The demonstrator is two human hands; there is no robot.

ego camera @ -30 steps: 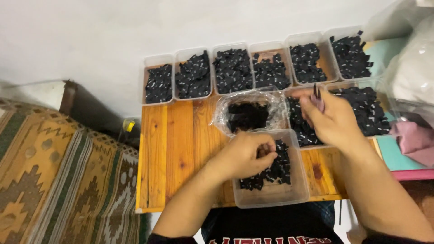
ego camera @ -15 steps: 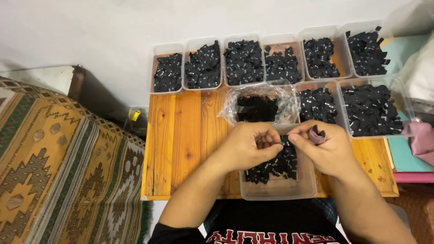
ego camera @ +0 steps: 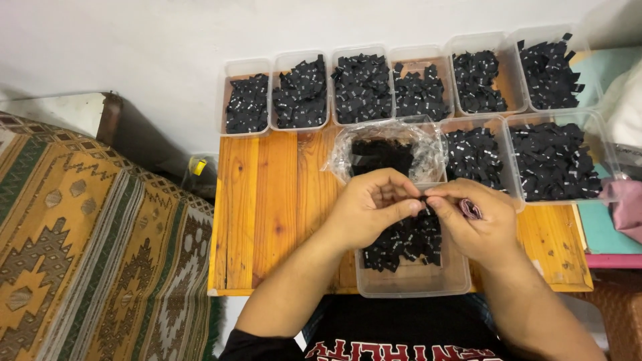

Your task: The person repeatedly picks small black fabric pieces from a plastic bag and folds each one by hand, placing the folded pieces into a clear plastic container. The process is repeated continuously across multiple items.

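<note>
Black tag (ego camera: 422, 200) looks light and floppy, best pinched at an edge; left hand (ego camera: 368, 208) and right hand (ego camera: 476, 224) both pinch it over tub (ego camera: 409, 284).

Wooden slat table (ego camera: 267, 200) against white wall (ego camera: 134, 40). Six clear tubs of black tags in back row (ego camera: 401, 83); two larger tubs (ego camera: 555, 160) to the right. Crumpled clear bag (ego camera: 391, 150) mid-table. Patterned rug (ego camera: 80, 254) left; yellow item (ego camera: 198, 166) on floor.
</note>
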